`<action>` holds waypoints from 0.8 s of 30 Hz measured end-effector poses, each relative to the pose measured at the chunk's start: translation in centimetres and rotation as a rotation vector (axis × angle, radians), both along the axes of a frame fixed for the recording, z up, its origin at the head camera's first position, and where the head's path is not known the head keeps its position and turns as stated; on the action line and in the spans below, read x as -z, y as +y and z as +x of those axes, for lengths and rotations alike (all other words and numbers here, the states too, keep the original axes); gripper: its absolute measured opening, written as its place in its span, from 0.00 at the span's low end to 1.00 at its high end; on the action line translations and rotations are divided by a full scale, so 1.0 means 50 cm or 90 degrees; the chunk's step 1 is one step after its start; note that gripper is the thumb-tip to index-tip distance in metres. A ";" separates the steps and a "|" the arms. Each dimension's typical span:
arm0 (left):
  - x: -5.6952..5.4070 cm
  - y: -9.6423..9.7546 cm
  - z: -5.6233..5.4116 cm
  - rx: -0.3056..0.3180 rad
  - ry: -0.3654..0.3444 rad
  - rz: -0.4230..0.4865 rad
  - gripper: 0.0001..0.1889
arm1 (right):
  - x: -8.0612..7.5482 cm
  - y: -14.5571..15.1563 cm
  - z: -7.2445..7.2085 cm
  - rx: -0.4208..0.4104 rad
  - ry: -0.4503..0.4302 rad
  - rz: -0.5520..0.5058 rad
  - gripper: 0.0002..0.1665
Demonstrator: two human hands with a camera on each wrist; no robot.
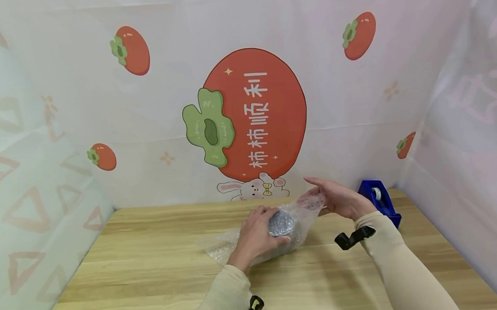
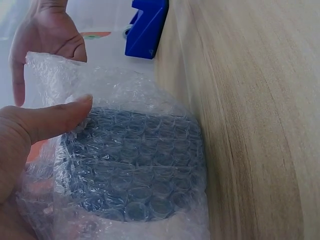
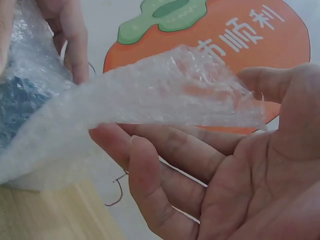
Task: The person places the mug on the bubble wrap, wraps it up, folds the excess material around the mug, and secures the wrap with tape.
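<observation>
A dark blue-grey object (image 1: 281,223) is wrapped in clear bubble wrap (image 2: 135,165); its kind cannot be told through the layers. With thumb and fingers around the bundle, my left hand (image 1: 256,233) grips it on the wooden table. One loose end of the bubble wrap (image 3: 170,95) sticks out to the right. Behind and under that end lie the fingers of my right hand (image 1: 335,198), touching it without curling round it, thumb held apart. Another length of wrap trails out to the left, partly covered by my left hand and wrist.
A blue tape dispenser (image 1: 379,202) stands at the back right of the table (image 1: 153,270), just beyond my right wrist. White printed cloth (image 1: 159,108) with persimmon pictures hangs behind the table and along both sides.
</observation>
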State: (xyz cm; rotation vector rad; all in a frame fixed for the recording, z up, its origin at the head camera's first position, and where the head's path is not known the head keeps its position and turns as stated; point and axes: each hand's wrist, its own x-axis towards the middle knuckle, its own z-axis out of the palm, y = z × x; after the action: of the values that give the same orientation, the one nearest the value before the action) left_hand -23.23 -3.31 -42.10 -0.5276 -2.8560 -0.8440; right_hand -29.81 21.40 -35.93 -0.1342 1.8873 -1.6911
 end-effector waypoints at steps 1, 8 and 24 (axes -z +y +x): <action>0.000 0.000 0.000 0.000 0.001 -0.001 0.41 | 0.001 0.000 0.002 0.007 -0.003 -0.009 0.49; 0.001 0.007 0.002 -0.012 0.018 0.005 0.40 | 0.018 -0.016 0.050 0.031 0.126 0.006 0.33; 0.017 0.028 0.016 -0.056 0.075 0.056 0.40 | 0.062 -0.123 0.114 0.202 0.491 0.276 0.13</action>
State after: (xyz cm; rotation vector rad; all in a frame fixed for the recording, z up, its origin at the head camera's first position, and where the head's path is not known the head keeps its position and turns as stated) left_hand -22.44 -1.91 -42.95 -0.4233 -2.7003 -0.8867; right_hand -24.13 15.23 -39.06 -0.3688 2.9393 -1.4822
